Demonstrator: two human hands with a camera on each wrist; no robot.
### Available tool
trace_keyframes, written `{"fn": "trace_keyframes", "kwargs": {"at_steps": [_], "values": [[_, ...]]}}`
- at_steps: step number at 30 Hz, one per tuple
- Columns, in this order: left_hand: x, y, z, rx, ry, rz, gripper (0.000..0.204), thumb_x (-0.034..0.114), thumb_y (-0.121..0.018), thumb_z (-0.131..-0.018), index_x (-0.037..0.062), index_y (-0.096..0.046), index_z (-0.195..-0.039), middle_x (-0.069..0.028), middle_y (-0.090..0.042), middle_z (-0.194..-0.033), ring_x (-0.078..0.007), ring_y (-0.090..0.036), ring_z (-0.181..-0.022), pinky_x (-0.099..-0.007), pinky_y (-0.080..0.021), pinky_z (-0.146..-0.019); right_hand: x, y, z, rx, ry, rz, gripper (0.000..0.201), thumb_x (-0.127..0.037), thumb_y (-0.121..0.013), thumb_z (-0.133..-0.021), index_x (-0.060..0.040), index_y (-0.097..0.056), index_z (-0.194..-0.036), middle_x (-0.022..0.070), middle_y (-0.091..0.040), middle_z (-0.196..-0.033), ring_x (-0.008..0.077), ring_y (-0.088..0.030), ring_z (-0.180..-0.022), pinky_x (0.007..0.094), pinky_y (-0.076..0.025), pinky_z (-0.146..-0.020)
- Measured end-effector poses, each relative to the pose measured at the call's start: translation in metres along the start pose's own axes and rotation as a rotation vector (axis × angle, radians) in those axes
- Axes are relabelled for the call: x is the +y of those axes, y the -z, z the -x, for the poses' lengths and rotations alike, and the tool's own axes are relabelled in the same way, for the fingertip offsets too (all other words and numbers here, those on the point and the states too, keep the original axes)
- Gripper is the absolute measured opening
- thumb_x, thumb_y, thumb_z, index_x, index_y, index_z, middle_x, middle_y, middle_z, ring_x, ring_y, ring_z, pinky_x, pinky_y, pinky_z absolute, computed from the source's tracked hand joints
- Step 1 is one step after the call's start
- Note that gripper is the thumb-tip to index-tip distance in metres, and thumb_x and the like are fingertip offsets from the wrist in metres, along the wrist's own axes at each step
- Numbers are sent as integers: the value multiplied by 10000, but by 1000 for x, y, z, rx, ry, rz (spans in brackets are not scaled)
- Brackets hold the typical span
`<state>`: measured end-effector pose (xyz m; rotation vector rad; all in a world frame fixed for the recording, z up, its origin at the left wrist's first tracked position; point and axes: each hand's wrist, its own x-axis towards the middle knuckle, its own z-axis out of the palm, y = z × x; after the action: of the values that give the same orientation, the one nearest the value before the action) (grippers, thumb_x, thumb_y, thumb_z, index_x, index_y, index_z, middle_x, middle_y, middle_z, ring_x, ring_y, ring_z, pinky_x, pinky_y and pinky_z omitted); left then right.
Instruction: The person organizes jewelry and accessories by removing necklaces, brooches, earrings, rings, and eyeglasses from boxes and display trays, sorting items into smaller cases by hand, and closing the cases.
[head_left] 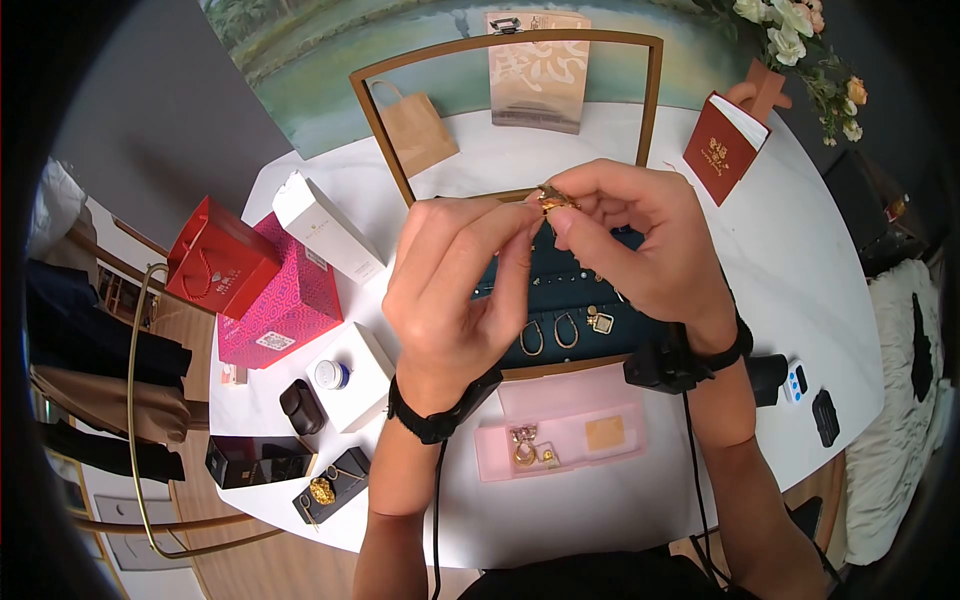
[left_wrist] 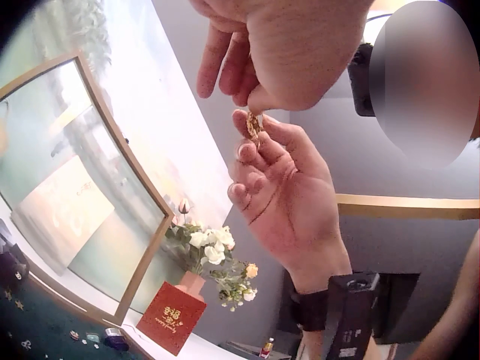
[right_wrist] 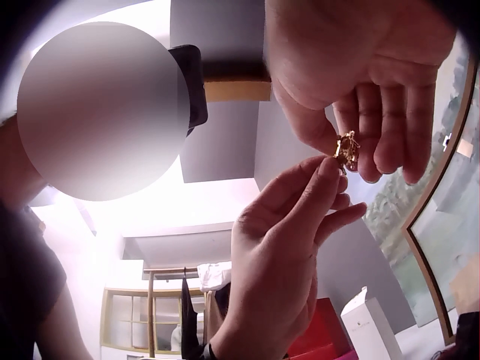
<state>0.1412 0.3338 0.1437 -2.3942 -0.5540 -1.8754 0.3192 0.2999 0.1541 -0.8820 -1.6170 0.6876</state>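
An ornate gold piece of jewellery (head_left: 553, 198) is held up over the open jewellery case (head_left: 430, 188), between both hands; its exact kind cannot be told. My left hand (head_left: 455, 285) pinches one side of it with thumb and fingertips. From the other side my right hand (head_left: 640, 245) grips it between thumb and index finger. Openwork gold and small thin parts show in the right wrist view, where the piece (right_wrist: 346, 152) sits at the meeting fingertips. Below the hands, hoop earrings (head_left: 566, 331) and a square pendant-like piece (head_left: 601, 321) lie on the case's dark green lining.
A pink box (head_left: 490, 455) holding some jewellery lies in front of the case. At left are a red bag (head_left: 222, 262), white boxes (head_left: 330, 230) and a black tray (head_left: 345, 480) with gold pieces. A red booklet (head_left: 722, 150) stands at back right.
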Motion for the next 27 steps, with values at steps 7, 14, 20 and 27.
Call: {"fn": "trace_keyframes", "kwargs": {"at_steps": [7,14,20,27], "values": [[-4,-5,3,38,104,105,216,-97,-751,-759,-9,-728,-954,-100,-716,-868,-208,-643,-750,-277,-492,-669,1,2,0,-8,-69,-192,194,-55,-680,-915,84,-679,-1050,49,-697,-835,59,-642,-729,205,-535,-666],[-4,-9,6,-4,229,224,251,-72,-755,-776,-18,-736,-1020,-107,-730,-883,-199,-651,-764,-267,-494,-687,4,5,-2,-5,-69,-263,227,-24,-685,-907,107,-660,-1091,100,-716,-887,104,-687,-793,235,-579,-724],[-5,-8,7,-29,301,261,252,-66,-749,-787,-12,-744,-1033,-105,-731,-887,-199,-655,-775,-278,-498,-713,5,6,-2,-3,-93,-271,235,-19,-693,-902,102,-659,-1101,103,-716,-899,107,-689,-813,236,-583,-730],[-5,-7,5,-21,308,249,227,-62,-752,-788,-19,-746,-1011,-107,-730,-887,-195,-658,-778,-269,-513,-687,4,3,-2,-15,-95,-272,226,-9,-694,-897,98,-662,-1094,93,-716,-903,102,-689,-813,234,-582,-736]]}}
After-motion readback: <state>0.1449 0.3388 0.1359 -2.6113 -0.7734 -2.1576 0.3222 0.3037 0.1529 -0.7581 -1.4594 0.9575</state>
